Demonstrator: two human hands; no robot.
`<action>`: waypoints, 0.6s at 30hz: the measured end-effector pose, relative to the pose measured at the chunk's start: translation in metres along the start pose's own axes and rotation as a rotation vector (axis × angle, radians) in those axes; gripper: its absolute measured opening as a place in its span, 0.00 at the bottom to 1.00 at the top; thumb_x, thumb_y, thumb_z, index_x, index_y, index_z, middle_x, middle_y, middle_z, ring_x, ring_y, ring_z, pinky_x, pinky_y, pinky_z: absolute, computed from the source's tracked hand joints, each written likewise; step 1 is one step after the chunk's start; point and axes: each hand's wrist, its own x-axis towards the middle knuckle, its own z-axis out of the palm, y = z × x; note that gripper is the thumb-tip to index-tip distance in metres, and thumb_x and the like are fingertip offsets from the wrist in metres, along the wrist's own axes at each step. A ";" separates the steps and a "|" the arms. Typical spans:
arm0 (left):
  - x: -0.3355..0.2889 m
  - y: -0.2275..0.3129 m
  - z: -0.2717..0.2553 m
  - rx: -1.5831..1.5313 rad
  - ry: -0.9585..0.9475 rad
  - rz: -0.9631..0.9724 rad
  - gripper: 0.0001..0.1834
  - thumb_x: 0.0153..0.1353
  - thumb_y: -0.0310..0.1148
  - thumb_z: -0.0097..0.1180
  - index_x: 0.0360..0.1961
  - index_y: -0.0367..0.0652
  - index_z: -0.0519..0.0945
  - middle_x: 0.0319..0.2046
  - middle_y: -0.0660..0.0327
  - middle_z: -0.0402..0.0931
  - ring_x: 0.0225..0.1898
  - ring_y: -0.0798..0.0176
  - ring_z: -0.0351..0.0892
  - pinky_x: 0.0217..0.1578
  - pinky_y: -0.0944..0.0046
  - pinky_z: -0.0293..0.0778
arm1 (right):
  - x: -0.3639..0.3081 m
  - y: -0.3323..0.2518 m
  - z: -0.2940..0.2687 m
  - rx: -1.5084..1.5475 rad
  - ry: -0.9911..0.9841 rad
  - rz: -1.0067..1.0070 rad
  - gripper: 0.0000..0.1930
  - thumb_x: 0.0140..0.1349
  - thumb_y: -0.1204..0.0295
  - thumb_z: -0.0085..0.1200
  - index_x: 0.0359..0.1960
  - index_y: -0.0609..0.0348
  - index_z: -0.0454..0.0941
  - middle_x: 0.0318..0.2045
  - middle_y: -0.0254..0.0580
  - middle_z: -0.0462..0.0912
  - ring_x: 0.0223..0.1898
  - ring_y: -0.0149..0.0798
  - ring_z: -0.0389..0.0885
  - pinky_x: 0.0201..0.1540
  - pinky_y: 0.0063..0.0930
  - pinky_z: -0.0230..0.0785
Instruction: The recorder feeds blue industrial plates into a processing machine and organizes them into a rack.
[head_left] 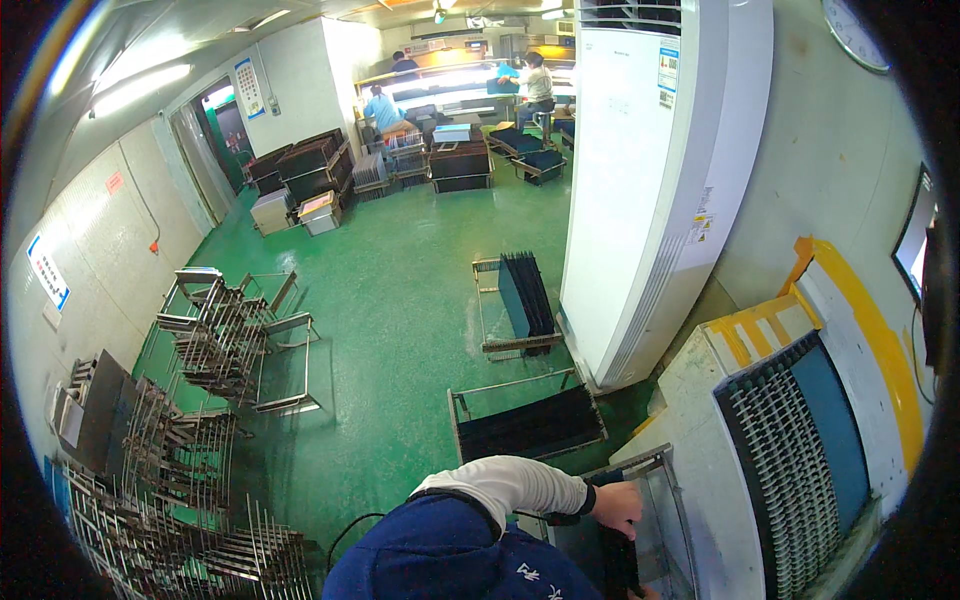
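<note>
My left hand (618, 507), at the end of a white sleeve with a dark cuff, is closed with its fingers pointing down. It is over a metal rack (683, 525) at the lower right. Just below it is a dark panel (620, 562); whether the fingers grip its top edge is hidden. Only a bit of my right hand (648, 593) shows at the bottom edge, and its fingers cannot be made out. My blue vest covers part of the rack's near side.
A slatted conveyor opening (795, 440) with a blue panel is on the right. Racks of dark panels (530, 420) stand beyond my arm, beside a tall white air conditioner (625, 200). Stacked metal racks (215, 340) line the left. People (535, 85) work at the far bench.
</note>
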 end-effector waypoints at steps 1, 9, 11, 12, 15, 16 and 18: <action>0.000 -0.001 0.001 0.002 0.005 0.000 0.29 0.57 0.61 0.58 0.25 0.42 0.85 0.27 0.52 0.82 0.35 0.44 0.80 0.40 0.48 0.71 | -0.001 -0.003 0.000 0.014 0.017 -0.018 0.26 0.61 0.46 0.63 0.43 0.59 0.85 0.20 0.38 0.78 0.21 0.36 0.73 0.24 0.39 0.65; 0.002 -0.001 0.002 0.006 -0.009 0.000 0.29 0.56 0.62 0.58 0.25 0.42 0.85 0.26 0.52 0.82 0.34 0.43 0.80 0.39 0.47 0.71 | -0.002 0.000 0.002 0.005 0.005 0.017 0.28 0.62 0.46 0.62 0.52 0.56 0.84 0.24 0.42 0.82 0.23 0.38 0.76 0.27 0.39 0.68; 0.003 -0.001 0.003 0.006 -0.003 0.007 0.29 0.56 0.62 0.59 0.25 0.42 0.85 0.26 0.52 0.82 0.34 0.43 0.80 0.39 0.47 0.71 | -0.001 0.002 0.003 0.008 0.007 0.017 0.28 0.62 0.47 0.62 0.53 0.56 0.83 0.23 0.42 0.82 0.23 0.38 0.76 0.27 0.39 0.68; 0.003 -0.002 0.004 0.006 -0.004 0.009 0.29 0.56 0.62 0.59 0.25 0.42 0.85 0.26 0.52 0.82 0.34 0.43 0.80 0.39 0.47 0.71 | -0.002 0.003 0.003 0.010 0.008 0.018 0.28 0.62 0.47 0.62 0.54 0.56 0.83 0.23 0.42 0.82 0.23 0.38 0.76 0.27 0.39 0.68; 0.002 -0.004 0.007 0.010 0.005 0.014 0.29 0.56 0.62 0.59 0.24 0.43 0.85 0.26 0.52 0.81 0.34 0.43 0.80 0.38 0.47 0.71 | -0.002 0.000 -0.001 -0.015 -0.014 0.007 0.28 0.62 0.47 0.62 0.54 0.56 0.83 0.25 0.43 0.83 0.24 0.38 0.78 0.28 0.39 0.69; 0.002 -0.003 0.006 0.012 0.013 0.020 0.29 0.56 0.62 0.59 0.24 0.43 0.85 0.26 0.52 0.81 0.33 0.43 0.80 0.38 0.47 0.71 | -0.003 -0.002 -0.001 0.014 -0.023 0.036 0.29 0.62 0.47 0.62 0.54 0.56 0.82 0.26 0.44 0.83 0.25 0.39 0.78 0.29 0.39 0.70; 0.003 -0.002 0.006 0.021 -0.002 0.004 0.29 0.56 0.62 0.59 0.24 0.43 0.85 0.26 0.52 0.81 0.34 0.43 0.81 0.39 0.48 0.72 | -0.005 -0.004 -0.001 0.073 -0.041 0.094 0.29 0.62 0.47 0.61 0.55 0.57 0.81 0.29 0.45 0.84 0.27 0.40 0.79 0.30 0.39 0.70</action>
